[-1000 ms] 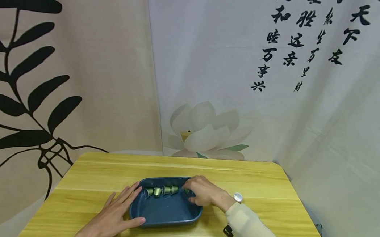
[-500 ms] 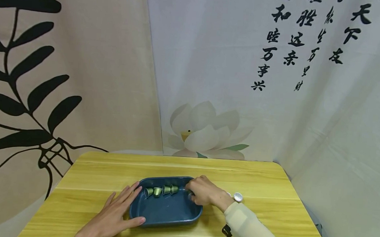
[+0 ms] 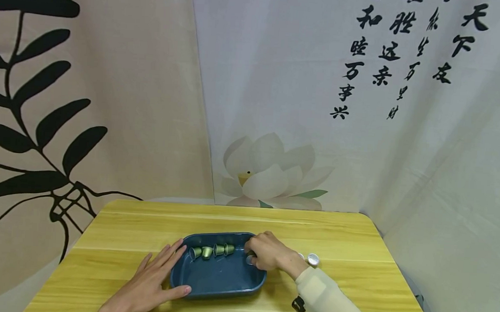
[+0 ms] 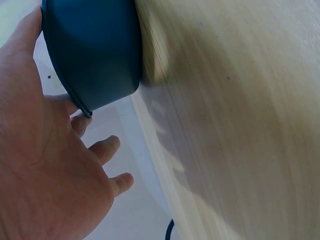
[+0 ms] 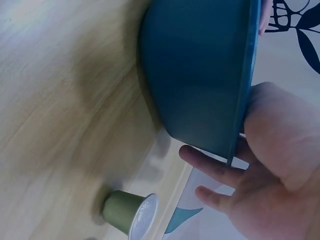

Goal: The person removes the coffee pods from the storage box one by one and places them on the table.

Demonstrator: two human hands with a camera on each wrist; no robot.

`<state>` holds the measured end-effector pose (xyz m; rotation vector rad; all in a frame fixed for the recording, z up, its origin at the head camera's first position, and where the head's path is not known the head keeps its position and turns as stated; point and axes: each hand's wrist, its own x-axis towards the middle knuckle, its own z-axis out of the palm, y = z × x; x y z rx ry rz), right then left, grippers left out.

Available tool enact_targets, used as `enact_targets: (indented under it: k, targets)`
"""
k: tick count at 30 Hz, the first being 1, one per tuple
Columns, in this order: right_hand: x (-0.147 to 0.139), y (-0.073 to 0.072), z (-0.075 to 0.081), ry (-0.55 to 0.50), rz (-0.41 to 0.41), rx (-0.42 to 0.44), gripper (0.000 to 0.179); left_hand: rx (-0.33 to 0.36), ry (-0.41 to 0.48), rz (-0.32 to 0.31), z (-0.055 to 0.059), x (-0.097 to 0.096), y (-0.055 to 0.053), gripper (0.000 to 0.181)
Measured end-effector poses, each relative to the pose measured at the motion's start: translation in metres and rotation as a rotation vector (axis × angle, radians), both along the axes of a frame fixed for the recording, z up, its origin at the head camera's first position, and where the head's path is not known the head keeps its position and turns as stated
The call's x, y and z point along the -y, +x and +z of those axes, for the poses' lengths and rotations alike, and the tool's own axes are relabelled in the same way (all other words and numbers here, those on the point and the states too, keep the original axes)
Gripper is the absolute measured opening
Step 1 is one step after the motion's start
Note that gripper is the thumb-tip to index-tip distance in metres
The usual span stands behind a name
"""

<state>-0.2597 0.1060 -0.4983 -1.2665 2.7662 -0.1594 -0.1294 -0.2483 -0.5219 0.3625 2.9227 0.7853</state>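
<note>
A dark blue rectangular tray (image 3: pixel 221 278) lies on the table, with several green coffee capsules (image 3: pixel 207 253) in a row along its far side. My left hand (image 3: pixel 148 278) spreads over the tray's left end, fingers straight and touching the rim; the left wrist view shows the thumb and a finger at that rim (image 4: pixel 67 92). Over the right end reaches my right hand (image 3: pixel 271 253), its curled fingers and thumb pinching another capsule (image 3: pixel 250 259), mostly hidden beneath them. From the right wrist camera, the tray wall (image 5: pixel 200 75) hides the fingertips inside.
On the wooden table (image 3: pixel 335 237), right of the tray, a silver-lidded capsule (image 3: pixel 313 259) stands close to my right wrist, with part of another beside it. One green capsule (image 5: pixel 122 212) shows in the right wrist view. Behind the table hangs a printed curtain (image 3: pixel 279 91).
My right hand has shifted slightly right inside the tray, and the capsule under it has moved with the fingers. Another silver lid has come into view by the wrist. My left hand stays put.
</note>
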Motion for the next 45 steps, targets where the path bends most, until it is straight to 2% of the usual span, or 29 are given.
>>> enact_targets:
  k: [5, 10, 18, 26, 38, 45]
  targets:
    - [-0.003, 0.000, 0.003, -0.083, 0.024, -0.009, 0.017, 0.004, 0.002, -0.001, 0.000, 0.000, 0.000, 0.104]
    - [-0.006, 0.000, 0.010, -0.166, 0.027, 0.014, 0.021, -0.007, -0.004, 0.003, 0.000, -0.001, 0.000, 0.104]
    - [-0.015, -0.002, 0.017, -0.267, -0.015, 0.064, 0.026, -0.022, -0.015, 0.004, -0.001, -0.001, 0.000, 0.104]
    - [-0.030, 0.001, 0.024, -0.399, -0.089, 0.167, 0.029, -0.018, -0.005, 0.001, 0.000, -0.001, 0.001, 0.104]
    - [-0.049, 0.005, 0.028, -0.541, -0.112, 0.183, 0.026, -0.015, 0.008, -0.001, 0.001, -0.001, 0.001, 0.103]
    - [-0.059, 0.009, 0.029, -0.613, -0.152, 0.281, 0.027, -0.015, 0.013, 0.004, 0.002, -0.001, 0.001, 0.103]
